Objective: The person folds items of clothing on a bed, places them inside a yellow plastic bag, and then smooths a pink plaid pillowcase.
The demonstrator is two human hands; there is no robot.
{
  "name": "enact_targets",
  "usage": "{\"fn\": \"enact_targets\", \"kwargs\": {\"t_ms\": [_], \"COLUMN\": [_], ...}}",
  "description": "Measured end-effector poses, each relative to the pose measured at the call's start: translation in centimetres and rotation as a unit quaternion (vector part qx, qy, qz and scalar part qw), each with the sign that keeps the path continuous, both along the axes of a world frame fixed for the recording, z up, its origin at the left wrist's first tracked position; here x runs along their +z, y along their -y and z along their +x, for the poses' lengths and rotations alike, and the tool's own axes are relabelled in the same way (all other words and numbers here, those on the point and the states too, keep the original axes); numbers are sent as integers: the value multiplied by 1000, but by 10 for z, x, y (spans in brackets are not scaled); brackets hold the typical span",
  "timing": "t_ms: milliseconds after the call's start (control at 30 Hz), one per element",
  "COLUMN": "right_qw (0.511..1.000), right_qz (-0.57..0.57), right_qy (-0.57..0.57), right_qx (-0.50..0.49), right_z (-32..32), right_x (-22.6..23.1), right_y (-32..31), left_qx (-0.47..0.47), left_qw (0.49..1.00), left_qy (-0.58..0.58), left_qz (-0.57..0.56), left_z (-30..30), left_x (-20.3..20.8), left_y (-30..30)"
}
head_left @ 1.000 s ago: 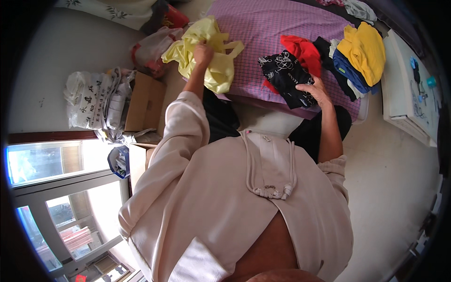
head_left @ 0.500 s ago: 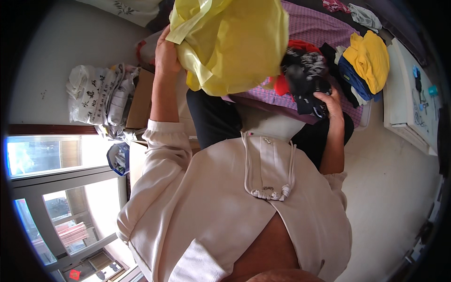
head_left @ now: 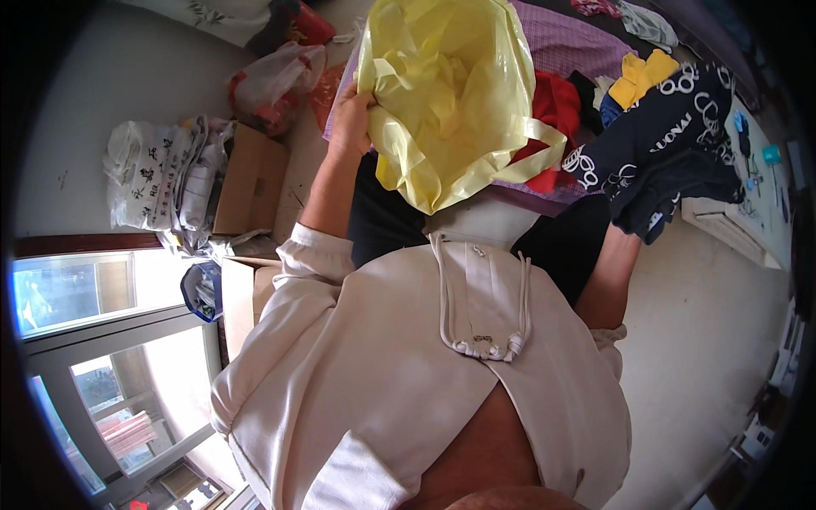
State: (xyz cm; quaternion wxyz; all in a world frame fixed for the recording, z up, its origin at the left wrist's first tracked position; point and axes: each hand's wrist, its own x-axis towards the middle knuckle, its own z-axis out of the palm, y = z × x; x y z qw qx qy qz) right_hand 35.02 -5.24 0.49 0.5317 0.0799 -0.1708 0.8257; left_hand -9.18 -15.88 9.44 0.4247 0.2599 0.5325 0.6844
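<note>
My left hand is closed on the left rim of a yellow plastic bag. Its mouth gapes toward me, and a handle loop hangs at its right side. On the right, a black garment with white print is held up, draped over my right hand. The cloth hides those fingers; only the wrist end shows below it. Between bag and garment lies red clothing on a purple checked cloth. Behind the black garment, yellow clothing is partly covered.
At left stand a cardboard box, white printed plastic bags and a clear bag with red contents. A white cabinet with small items on it is at right. Grey cloth lies at the far right.
The black garment has been lifted off the pile and swung right by my right hand. My left hand has brought the yellow bag slightly right, and its mouth now shows open.
</note>
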Motion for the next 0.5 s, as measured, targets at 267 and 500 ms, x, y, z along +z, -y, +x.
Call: {"fn": "enact_targets", "kwargs": {"t_ms": [267, 500], "right_qw": [951, 947], "right_qz": [-167, -219], "right_qy": [138, 170], "right_qx": [220, 163], "right_z": [-152, -228], "right_x": [54, 11], "right_y": [57, 36], "left_qx": [-42, 68], "left_qw": [992, 998], "left_qy": [-123, -8], "left_qz": [-10, 7], "left_z": [23, 17], "left_x": [11, -11], "left_y": [13, 26]}}
